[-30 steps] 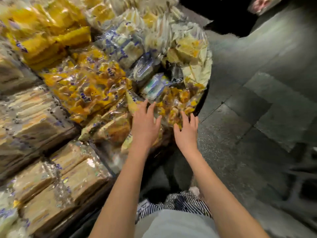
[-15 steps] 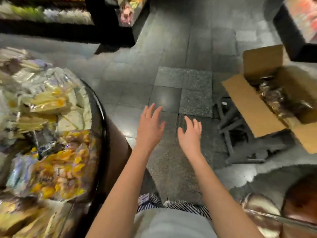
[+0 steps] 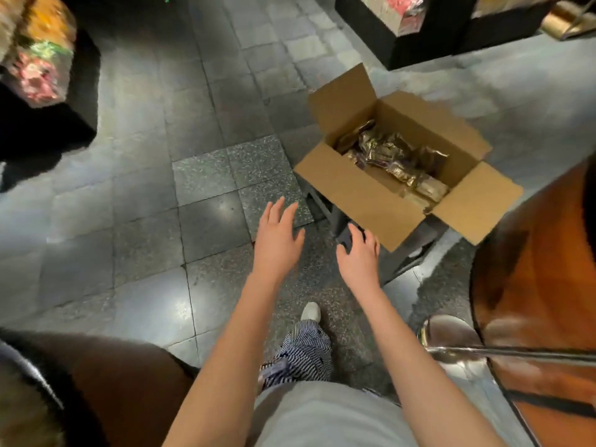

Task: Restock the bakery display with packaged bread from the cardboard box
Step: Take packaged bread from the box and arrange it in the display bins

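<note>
An open cardboard box [image 3: 364,191] stands on a low dark stool [image 3: 409,243] on the tiled floor, to the right of centre. Several packaged breads [image 3: 396,159] in dark, shiny wrappers lie inside it. My left hand [image 3: 277,240] hovers over the floor to the left of the box, fingers spread and holding nothing. My right hand [image 3: 359,259] is just below the box's near flap, fingers relaxed and holding nothing. The bakery display [image 3: 29,391] shows only as a dark rim at the bottom left.
A round brown wooden stand [image 3: 541,285] with a metal rail [image 3: 503,351] fills the right edge. Dark display units with colourful goods stand at the top left [image 3: 38,59] and top right [image 3: 403,21]. Grey tiled floor [image 3: 161,188] lies between them.
My view has swung right, from the bread display across the floor to the box. Both hands left the display packages and now reach toward the box, holding nothing.
</note>
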